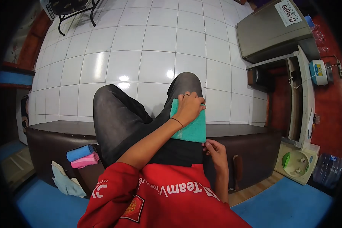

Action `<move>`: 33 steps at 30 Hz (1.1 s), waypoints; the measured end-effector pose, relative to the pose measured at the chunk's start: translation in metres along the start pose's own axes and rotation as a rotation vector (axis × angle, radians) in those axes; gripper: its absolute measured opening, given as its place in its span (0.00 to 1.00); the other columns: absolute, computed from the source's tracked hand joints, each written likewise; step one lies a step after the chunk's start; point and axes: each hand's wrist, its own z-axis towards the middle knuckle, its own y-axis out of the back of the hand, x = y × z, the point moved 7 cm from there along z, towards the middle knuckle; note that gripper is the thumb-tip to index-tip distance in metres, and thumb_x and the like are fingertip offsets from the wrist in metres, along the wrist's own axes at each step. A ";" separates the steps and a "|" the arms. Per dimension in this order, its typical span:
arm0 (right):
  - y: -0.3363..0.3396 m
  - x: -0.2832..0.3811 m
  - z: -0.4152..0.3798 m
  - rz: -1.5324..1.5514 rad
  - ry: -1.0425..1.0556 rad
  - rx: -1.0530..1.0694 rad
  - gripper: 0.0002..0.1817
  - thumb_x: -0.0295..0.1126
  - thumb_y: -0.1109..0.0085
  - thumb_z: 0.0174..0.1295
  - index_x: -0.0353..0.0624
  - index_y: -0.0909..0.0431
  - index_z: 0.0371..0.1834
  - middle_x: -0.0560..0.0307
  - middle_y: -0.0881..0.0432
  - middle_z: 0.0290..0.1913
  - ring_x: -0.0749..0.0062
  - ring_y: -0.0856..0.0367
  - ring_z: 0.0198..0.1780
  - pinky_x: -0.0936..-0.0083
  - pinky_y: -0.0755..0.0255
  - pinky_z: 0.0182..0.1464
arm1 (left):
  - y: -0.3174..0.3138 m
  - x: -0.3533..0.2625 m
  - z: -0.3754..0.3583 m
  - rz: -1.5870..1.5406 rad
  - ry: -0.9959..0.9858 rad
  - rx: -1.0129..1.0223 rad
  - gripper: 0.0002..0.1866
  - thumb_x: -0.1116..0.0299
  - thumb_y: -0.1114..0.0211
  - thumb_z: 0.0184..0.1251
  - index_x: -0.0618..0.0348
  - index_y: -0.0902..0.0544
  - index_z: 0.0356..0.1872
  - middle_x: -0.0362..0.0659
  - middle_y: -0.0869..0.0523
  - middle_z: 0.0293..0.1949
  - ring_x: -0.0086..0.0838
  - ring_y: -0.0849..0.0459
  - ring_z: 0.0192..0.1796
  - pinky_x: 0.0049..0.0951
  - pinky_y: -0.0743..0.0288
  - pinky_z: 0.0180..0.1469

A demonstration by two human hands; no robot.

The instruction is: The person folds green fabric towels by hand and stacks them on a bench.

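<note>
Though right grip [217,151] unclear, left grip [190,107] on green cloth [193,131] across dark trousers [119,117], white-tiled floor [157,64] beyond.

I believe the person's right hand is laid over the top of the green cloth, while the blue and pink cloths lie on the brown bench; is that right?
Not quite: the head view shows the left hand over the green cloth. The blue cloth and pink cloth do lie on the brown bench.
</note>
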 end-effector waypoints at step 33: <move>-0.089 0.123 0.081 -0.847 0.593 0.029 0.22 0.33 0.43 0.67 0.35 0.27 0.62 0.36 0.28 0.64 0.47 0.34 0.70 0.64 0.36 0.68 | 0.058 0.068 -0.066 -0.789 0.484 0.146 0.28 0.68 0.30 0.62 0.63 0.32 0.60 0.49 0.16 0.41 0.26 0.16 0.39 0.26 0.21 0.43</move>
